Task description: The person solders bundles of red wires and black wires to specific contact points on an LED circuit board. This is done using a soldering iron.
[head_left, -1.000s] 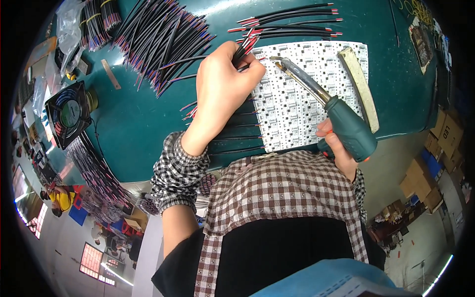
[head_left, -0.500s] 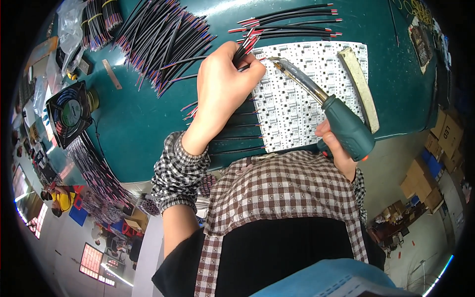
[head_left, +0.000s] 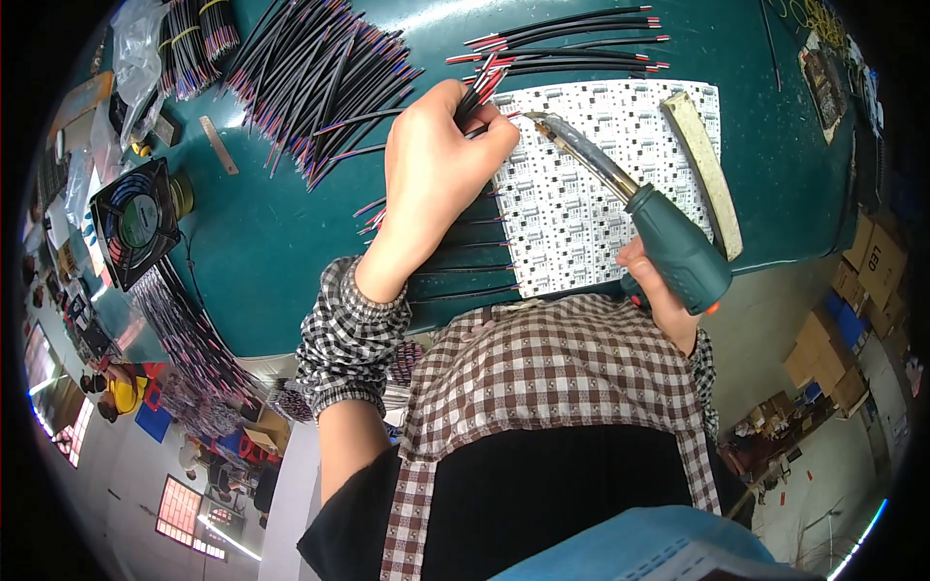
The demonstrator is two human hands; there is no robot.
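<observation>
My left hand (head_left: 441, 155) is closed round a small bunch of black cables (head_left: 475, 97) with stripped red and white ends. It is over the left edge of a white circuit board panel (head_left: 601, 228), which is covered in small repeated components. My right hand (head_left: 664, 290) grips a green soldering gun (head_left: 678, 247), mostly from beneath the body. The gun's bent metal tip (head_left: 533, 117) is at the panel's upper left edge, close to my left fingertips and a wire end. Several black cables (head_left: 475, 269) lie along the panel's left edge. A pale bar (head_left: 702, 174) rests on the panel's right side.
A big pile of black cables (head_left: 329, 87) lies left on the green table (head_left: 262, 252). More cables (head_left: 572, 44) lie beyond the panel. A square black fan (head_left: 136, 225) and a metal strip (head_left: 219, 145) are at left. Cardboard boxes (head_left: 823, 358) stand on the floor at right.
The soldering gun's body has shifted very slightly left, its tip staying at the panel's edge. My left hand keeps nearly the same place with the cables.
</observation>
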